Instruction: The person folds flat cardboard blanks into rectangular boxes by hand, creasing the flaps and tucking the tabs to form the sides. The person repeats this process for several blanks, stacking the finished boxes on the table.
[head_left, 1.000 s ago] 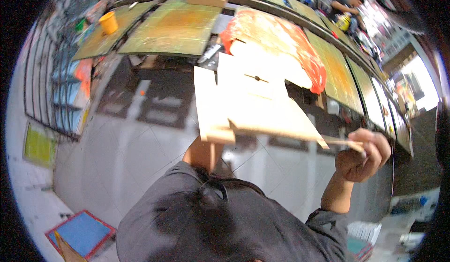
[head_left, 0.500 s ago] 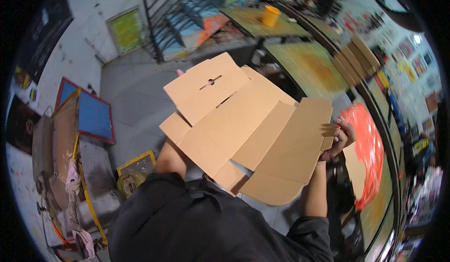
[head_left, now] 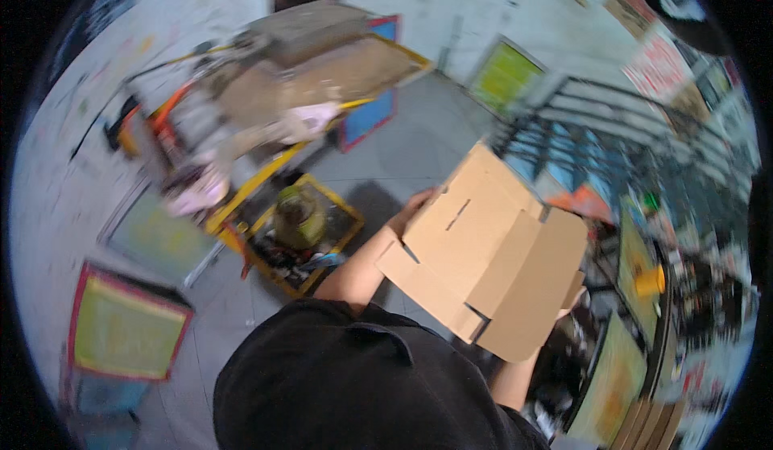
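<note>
A flat, die-cut cardboard box blank [head_left: 503, 245], plain brown with creases, slots and loose flaps, is held up in front of my body. At its far left edge my left hand [head_left: 412, 211] grips it, with the fingers partly hidden by the card. My right hand [head_left: 572, 302] is at the right edge beside a small side flap, mostly covered by the blank. Both forearms reach forward from my black clothing.
To the left stands a cluttered bench with a brown board [head_left: 322, 80]. A yellow-framed crate [head_left: 354, 223] holding a jar is on the floor nearby. Red-edged screen frames [head_left: 133, 321] lean at lower left. Rightward are a black metal railing [head_left: 620, 100], green-topped tables [head_left: 616, 369] and a yellow bucket [head_left: 650, 281].
My view has swung left, bringing the bench and crate closer to the middle. The red plastic on the right has left view. The blank stays in both hands, and its slotted flap looks folded in.
</note>
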`<state>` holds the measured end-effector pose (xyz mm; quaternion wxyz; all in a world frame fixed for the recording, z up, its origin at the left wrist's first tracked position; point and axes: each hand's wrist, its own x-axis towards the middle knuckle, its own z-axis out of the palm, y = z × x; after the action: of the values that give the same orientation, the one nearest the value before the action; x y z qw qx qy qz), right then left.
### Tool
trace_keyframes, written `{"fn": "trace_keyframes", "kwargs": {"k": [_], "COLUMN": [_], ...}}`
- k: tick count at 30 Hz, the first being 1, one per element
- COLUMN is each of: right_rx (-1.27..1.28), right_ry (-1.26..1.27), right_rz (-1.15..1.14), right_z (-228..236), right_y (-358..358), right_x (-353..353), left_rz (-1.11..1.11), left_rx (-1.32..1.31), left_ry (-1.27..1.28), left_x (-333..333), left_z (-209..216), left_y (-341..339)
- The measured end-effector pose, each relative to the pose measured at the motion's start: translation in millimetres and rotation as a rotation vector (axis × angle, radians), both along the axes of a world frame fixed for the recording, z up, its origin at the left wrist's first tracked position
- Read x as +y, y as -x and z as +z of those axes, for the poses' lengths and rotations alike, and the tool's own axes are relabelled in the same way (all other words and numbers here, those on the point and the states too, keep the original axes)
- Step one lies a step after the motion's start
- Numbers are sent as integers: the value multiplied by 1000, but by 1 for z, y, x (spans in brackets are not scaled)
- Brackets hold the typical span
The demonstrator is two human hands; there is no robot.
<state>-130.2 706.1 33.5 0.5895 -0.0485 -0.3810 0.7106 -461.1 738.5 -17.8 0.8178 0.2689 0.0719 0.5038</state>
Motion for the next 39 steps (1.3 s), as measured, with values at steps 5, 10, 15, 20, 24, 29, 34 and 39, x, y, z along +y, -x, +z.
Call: {"fn": "trace_keyframes", "kwargs": {"k": [5, 10, 15, 20, 24, 29, 34, 39], "right_rx": [-254, -521, -700, -520, -197, 8, -301, -430], "right_ry": [42, 397, 520, 529, 544, 567, 375, 315], "right_rz": [164, -9, 109, 694, 539, 426, 265, 142], "right_z": [20, 6, -36, -61, -41, -15, -32, 7], "right_y": [12, 20, 15, 7, 11, 10, 38, 57], "right_x": [61, 71, 20, -73, -110, -71, -1, 79], "left_rz": [391, 876, 1223, 1199, 1122, 1035, 916, 1168], "left_rx": [226, 387, 372, 242, 234, 222, 329, 988], "left_ry": [173, 184, 173, 144, 348, 90, 15, -689], "left_x": [-79, -151, -215, -243, -253, -243, -201, -114], "left_z": [47, 52, 88, 75, 56, 35, 46, 54], "left_y": [2, -3, -47, -115, -136, -110, -80, -40]}}
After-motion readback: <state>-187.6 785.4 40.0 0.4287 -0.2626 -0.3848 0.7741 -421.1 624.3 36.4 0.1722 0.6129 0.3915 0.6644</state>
